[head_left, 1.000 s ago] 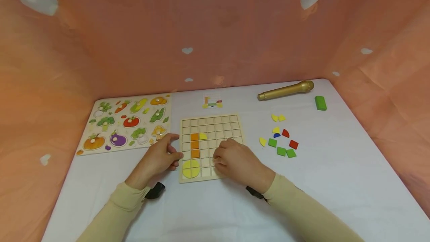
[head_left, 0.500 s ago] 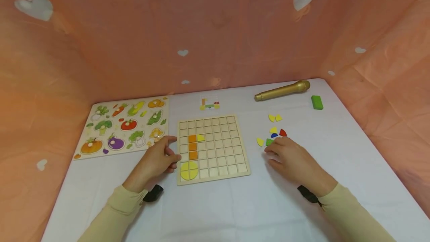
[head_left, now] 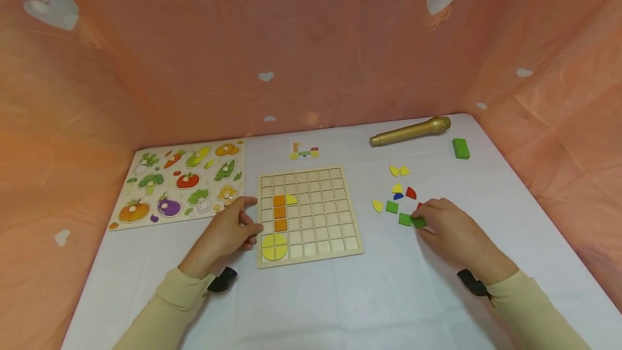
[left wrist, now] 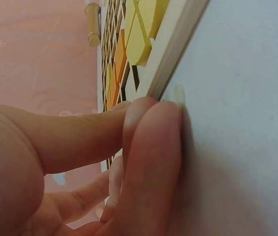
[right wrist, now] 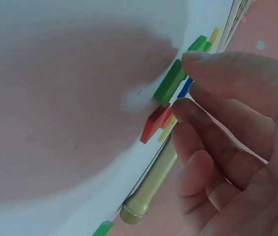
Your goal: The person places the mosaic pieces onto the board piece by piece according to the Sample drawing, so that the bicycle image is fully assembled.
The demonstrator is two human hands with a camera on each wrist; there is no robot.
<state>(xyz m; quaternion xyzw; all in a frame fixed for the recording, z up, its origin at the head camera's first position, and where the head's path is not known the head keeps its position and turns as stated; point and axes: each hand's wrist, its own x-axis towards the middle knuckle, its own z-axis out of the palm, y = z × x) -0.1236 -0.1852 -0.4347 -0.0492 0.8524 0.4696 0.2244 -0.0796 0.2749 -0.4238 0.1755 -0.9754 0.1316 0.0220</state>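
On the white table (head_left: 301,307) lies a grid board (head_left: 326,194), the left hand (head_left: 225,235) touching its left edge, fingers loose. Well right, the right hand (head_left: 454,236) has fingertips at a green tile (head_left: 419,223); whether pinching, I can't tell.

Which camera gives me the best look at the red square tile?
The right wrist view: the red square tile shows close up, nearly unobstructed. The head view shows only a sliver past the right hand; the left wrist view doesn't show it.
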